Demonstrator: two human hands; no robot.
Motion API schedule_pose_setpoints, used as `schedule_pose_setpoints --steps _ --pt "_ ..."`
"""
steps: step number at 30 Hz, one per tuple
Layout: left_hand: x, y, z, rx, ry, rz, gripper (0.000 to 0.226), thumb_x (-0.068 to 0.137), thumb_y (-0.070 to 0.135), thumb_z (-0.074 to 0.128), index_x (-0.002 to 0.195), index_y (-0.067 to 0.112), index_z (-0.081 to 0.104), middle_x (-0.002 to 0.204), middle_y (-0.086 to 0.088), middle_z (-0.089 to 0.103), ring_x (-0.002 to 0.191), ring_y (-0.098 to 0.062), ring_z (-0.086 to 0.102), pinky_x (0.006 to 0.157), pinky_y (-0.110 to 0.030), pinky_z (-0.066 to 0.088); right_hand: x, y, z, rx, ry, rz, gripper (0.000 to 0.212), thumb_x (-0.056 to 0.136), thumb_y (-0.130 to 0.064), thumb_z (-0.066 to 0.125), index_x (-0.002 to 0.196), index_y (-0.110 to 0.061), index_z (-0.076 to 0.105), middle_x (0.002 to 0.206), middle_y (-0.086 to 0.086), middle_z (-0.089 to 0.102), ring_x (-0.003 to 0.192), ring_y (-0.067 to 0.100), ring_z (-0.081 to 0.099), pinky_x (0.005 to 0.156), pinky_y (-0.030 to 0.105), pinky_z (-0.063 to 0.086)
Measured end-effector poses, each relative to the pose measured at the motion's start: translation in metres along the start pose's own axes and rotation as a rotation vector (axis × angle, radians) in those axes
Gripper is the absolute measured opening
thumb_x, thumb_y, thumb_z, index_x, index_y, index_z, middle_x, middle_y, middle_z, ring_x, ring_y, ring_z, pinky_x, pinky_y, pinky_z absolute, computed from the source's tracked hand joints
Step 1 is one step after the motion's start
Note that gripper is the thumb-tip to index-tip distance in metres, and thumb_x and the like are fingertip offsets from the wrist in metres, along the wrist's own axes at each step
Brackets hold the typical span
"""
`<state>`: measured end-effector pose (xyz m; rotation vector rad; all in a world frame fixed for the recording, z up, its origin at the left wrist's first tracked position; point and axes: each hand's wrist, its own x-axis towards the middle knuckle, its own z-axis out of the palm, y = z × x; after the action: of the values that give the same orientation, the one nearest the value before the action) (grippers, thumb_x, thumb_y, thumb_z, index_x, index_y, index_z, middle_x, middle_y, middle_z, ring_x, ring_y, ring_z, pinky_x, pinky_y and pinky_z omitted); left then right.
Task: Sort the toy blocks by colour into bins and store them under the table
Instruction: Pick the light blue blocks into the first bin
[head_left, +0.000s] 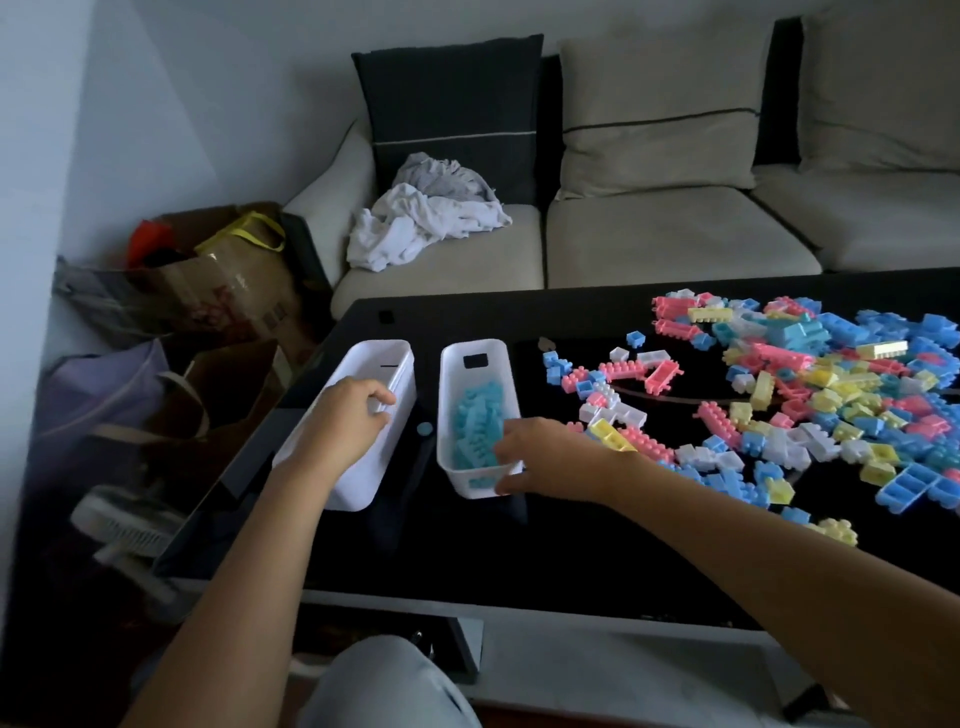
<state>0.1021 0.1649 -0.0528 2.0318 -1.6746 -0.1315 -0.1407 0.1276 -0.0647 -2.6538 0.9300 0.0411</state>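
- The person's knee (389, 686), in pale grey cloth, is nearest, at the lower edge below the table.
- A beige sofa (649, 239) runs behind the table, with a dark cushion and a crumpled heap of white and grey laundry (426, 218) on its left seat.
- The black glossy table (519, 545) carries everything in play.
- The loose blocks (810, 395) lie in a wide heap of pink, blue, yellow and white over the right half of the table top, well apart from the bins.
- The left bin (379, 358), white, sits at the table's left edge and looks tilted; its contents cannot be made out.
- The right bin (496, 351), white, stands just beside it on the table top and holds turquoise blocks (475, 426).
- The right hand (530, 457) grips the right bin's near right corner, fingers over the rim and thumb against the near end.
- The left hand (353, 410) holds the left bin, its fingers curled over the right-hand rim.
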Motion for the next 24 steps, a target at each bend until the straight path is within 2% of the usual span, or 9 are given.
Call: schedule_pose_setpoints --steps 4,6,8,12,16,18,20,22,24 --pt "-0.001 0.018 0.002 -0.023 0.152 0.222 0.022 0.09 -0.001 0.054 0.105 0.008 0.069 0.11 -0.007 0.064 0.098 -0.02 0.062 0.086 -0.021 0.043 -0.017 0.024 0.001 0.01 0.071 0.031 0.024 0.086 -0.034 0.065 0.1 -0.014 0.065 0.101 -0.003 0.049 0.103 0.017 0.055 0.081 0.023 0.043" --pt "0.003 0.029 0.014 -0.004 0.037 0.193 0.026 0.092 0.002 0.052 0.112 0.009 0.066 0.111 -0.008 0.066 0.097 -0.02 0.063 0.085 -0.023 0.046 -0.02 0.028 -0.001 0.028 0.075 0.036 0.025 0.086 -0.033 0.066 0.101 -0.014 0.066 0.098 -0.007 0.045 0.101 0.014 0.054 0.077 0.018 0.039" --pt "0.008 0.033 0.03 0.082 -0.122 0.111 0.031 0.092 0.003 0.052 0.121 0.01 0.06 0.118 -0.01 0.063 0.106 -0.023 0.06 0.092 -0.027 0.045 -0.02 0.029 -0.001 0.039 0.087 0.041 0.026 0.085 -0.033 0.066 0.103 -0.013 0.066 0.097 -0.009 0.045 0.102 0.013 0.054 0.074 0.014 0.037" --pt "0.012 0.032 0.047 0.291 -0.287 -0.038 0.024 0.094 0.012 0.045 0.11 0.01 0.062 0.099 -0.008 0.061 0.092 -0.024 0.06 0.087 -0.035 0.048 -0.02 0.028 0.001 0.033 0.086 0.05 0.029 0.087 -0.035 0.064 0.107 -0.014 0.064 0.11 -0.002 0.053 0.108 0.015 0.054 0.085 0.022 0.043" --pt "0.007 0.044 0.057 0.235 -0.256 -0.125 0.03 0.096 0.006 0.039 0.122 0.001 0.054 0.121 -0.018 0.057 0.113 -0.031 0.056 0.098 -0.038 0.043 -0.021 0.029 0.003 0.043 0.094 0.056 0.028 0.088 -0.034 0.063 0.108 -0.015 0.063 0.116 0.0 0.054 0.111 0.015 0.053 0.084 0.019 0.041" --pt "0.009 0.044 0.06 0.299 -0.235 -0.116 0.031 0.097 0.007 0.04 0.124 0.0 0.052 0.123 -0.017 0.057 0.114 -0.031 0.055 0.099 -0.038 0.042 -0.023 0.03 0.003 0.052 0.093 0.06 0.028 0.089 -0.034 0.062 0.109 -0.015 0.063 0.117 0.0 0.054 0.112 0.014 0.053 0.084 0.018 0.04" --pt "0.011 0.038 0.059 0.375 -0.253 -0.124 0.025 0.095 0.018 0.044 0.111 0.004 0.057 0.11 -0.009 0.06 0.104 -0.026 0.057 0.097 -0.035 0.043 -0.022 0.029 0.003 0.053 0.088 0.057 0.028 0.089 -0.034 0.061 0.11 -0.015 0.062 0.119 0.0 0.054 0.114 0.014 0.052 0.085 0.018 0.039" --pt "0.014 0.037 0.053 0.297 -0.245 -0.15 0.021 0.091 0.025 0.053 0.102 0.009 0.061 0.094 -0.005 0.06 0.088 -0.02 0.058 0.089 -0.034 0.049 -0.021 0.026 0.004 0.057 0.086 0.05 0.028 0.089 -0.033 0.061 0.111 -0.015 0.062 0.12 0.0 0.054 0.116 0.014 0.052 0.087 0.018 0.04" --pt "0.015 0.041 0.044 0.213 -0.177 -0.142 0.014 0.087 0.023 0.061 0.095 0.012 0.063 0.089 -0.006 0.062 0.082 -0.02 0.06 0.082 -0.033 0.052 -0.018 0.021 0.006 0.076 0.076 0.031 0.029 0.09 -0.031 0.06 0.114 -0.015 0.062 0.123 0.0 0.053 0.121 0.016 0.05 0.096 0.024 0.043"
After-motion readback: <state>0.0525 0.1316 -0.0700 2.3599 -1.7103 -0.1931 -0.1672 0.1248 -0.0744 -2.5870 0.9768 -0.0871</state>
